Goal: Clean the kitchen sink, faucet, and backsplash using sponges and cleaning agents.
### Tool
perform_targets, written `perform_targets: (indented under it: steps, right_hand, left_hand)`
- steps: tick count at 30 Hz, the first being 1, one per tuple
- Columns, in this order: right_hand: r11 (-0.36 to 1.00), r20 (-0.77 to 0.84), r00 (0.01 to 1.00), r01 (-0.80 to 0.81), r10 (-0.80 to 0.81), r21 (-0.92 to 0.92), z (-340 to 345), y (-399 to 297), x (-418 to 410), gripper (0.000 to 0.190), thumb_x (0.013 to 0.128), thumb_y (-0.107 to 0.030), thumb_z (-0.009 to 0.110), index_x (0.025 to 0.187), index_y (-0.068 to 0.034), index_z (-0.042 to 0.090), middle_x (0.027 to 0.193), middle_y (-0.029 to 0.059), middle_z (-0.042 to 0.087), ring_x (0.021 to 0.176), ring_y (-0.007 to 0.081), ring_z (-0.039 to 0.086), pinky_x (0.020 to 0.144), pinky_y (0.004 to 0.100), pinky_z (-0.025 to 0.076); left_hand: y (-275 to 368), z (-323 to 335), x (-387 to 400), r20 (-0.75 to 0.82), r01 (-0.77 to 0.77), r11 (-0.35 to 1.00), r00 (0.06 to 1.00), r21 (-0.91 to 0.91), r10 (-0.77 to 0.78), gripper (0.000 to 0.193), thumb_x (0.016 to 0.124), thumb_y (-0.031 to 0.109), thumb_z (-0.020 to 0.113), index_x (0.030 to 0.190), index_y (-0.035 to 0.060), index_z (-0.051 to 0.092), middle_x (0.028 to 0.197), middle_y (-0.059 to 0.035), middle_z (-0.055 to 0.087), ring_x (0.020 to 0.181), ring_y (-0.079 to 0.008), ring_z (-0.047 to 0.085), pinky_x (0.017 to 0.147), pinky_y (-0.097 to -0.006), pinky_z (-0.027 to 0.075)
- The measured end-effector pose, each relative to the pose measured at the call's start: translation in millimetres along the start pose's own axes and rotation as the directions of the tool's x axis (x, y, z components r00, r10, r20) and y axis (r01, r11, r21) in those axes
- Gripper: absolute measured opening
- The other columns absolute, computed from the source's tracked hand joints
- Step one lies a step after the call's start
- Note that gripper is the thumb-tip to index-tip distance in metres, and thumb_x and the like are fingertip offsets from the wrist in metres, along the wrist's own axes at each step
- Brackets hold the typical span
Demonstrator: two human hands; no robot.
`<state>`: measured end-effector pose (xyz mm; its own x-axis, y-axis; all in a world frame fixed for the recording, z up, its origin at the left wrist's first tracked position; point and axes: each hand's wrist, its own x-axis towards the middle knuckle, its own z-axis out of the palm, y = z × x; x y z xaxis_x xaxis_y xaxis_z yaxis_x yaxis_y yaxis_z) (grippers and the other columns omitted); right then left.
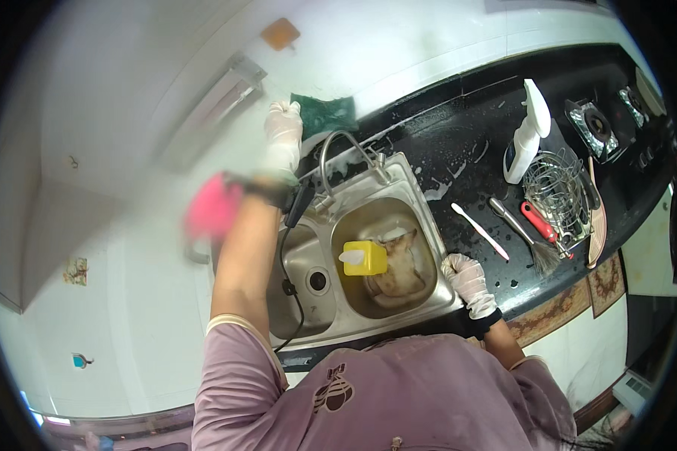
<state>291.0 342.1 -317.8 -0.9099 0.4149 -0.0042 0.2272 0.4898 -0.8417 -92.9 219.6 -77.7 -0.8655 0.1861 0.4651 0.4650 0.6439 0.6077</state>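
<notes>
My left hand (pixel 284 119), in a whitish glove, is closed at the left edge of a green scouring pad (pixel 326 114), which lies against the white wall above the back edge of the black counter. My right hand (pixel 467 277), also gloved, rests with curled fingers at the right rim of the steel double sink (pixel 429 225); nothing shows in it. In the right basin stands a yellow container (pixel 372 258) with a white top, beside a brown-stained pale patch (pixel 403 268). The curved tap (pixel 338 138) rises behind the basins, near my left forearm. A black cable crosses the left basin.
Right of the sink lie a white-and-pink toothbrush (pixel 480 232), a brush with dark bristles (pixel 519 228), a red-handled tool (pixel 537 221), coiled wire (pixel 554 183) and a white spray bottle (pixel 527 135). Stove burners (pixel 598 125) are farther right. A blurred pink thing (pixel 214 207) is beside my left forearm.
</notes>
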Motion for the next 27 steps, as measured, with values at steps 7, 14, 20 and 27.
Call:
perform_targets:
  steps: [7,14,20,27]
  right_hand:
    - [0.999,0.008,0.999,-0.048,0.048,-0.014,-1.2,0.9,0.8,0.014,0.083,-0.021,0.062,0.086,-0.008,0.063,0.082,0.0157,0.064,0.078,0.0341,0.062,0.069,0.0417,0.048]
    - [0.993,-0.037,0.995,-0.095,0.093,-0.064,6.9,-6.2,5.3,0.018,0.084,-0.025,0.063,0.086,-0.008,0.065,0.082,0.0166,0.065,0.078,0.0352,0.063,0.069,0.0421,0.049]
    - [0.989,-0.098,0.989,-0.12,0.112,-0.083,3.2,-15.2,-1.4,0.018,0.084,-0.025,0.062,0.086,-0.008,0.064,0.082,0.017,0.065,0.078,0.0351,0.063,0.069,0.0419,0.049]
    - [0.977,-0.003,0.983,-0.181,0.182,0.114,12.6,3.8,5.3,0.01,0.088,-0.014,0.061,0.086,-0.004,0.063,0.07,0.0002,0.06,0.065,0.0067,0.051,0.061,0.0251,0.044]
  left_hand:
    - [-18.0,-36.6,24.6,-0.283,-0.113,0.977,0.957,-0.18,0.058,0.012,0.086,0.014,0.06,0.087,0.002,0.061,0.081,-0.0081,0.062,0.07,-0.021,0.059,0.064,-0.0329,0.047]
    - [6.1,-38.6,40.6,-0.368,0.063,0.926,0.906,-0.373,-0.21,0.022,0.078,0.016,0.073,0.092,0.0002,0.07,0.081,-0.0104,0.067,0.072,-0.0197,0.061,0.072,-0.0323,0.048]
    - [-11.6,-39.1,34.5,-0.383,-0.17,0.984,0.907,0.056,0.178,0.018,0.075,0.013,0.071,0.091,0.0035,0.071,0.087,-0.0152,0.064,0.082,-0.0315,0.06,0.078,-0.0378,0.046]
    - [-16.9,-46.5,8.6,-0.391,-0.176,0.984,0.904,0.023,0.171,0.011,0.077,0.016,0.07,0.082,0.0069,0.066,0.077,-0.0106,0.063,0.074,-0.0222,0.061,0.07,-0.0353,0.047]
